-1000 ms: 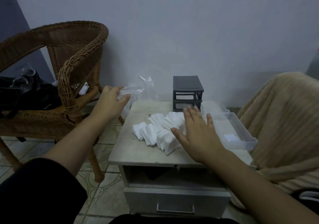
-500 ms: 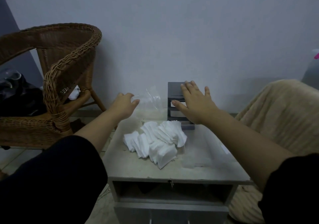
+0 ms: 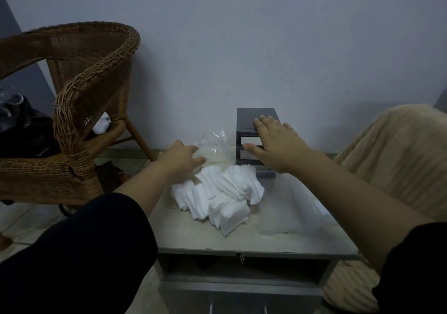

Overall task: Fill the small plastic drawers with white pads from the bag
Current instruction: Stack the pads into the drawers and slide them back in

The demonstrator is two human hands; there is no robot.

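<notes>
A heap of white pads (image 3: 222,197) lies in the middle of the grey table (image 3: 278,231). Behind it, a crumpled clear plastic bag (image 3: 214,142) rests on the tabletop, and my left hand (image 3: 180,160) pinches its near edge. To the right of the bag, against the wall, stands the small dark grey drawer unit (image 3: 249,118). My right hand (image 3: 278,144) lies flat over its front and top with the fingers spread, so most of the drawer slots are hidden.
A wicker chair (image 3: 72,110) with dark things on its seat stands left of the table. A beige blanket-covered seat (image 3: 396,164) is close on the right. Faint clear plastic trays (image 3: 304,205) sit on the table's right side. The wall is right behind.
My right hand left the pads and moved back onto the drawer unit. My left hand brought the bag down from the table's left edge onto the tabletop behind the pads.
</notes>
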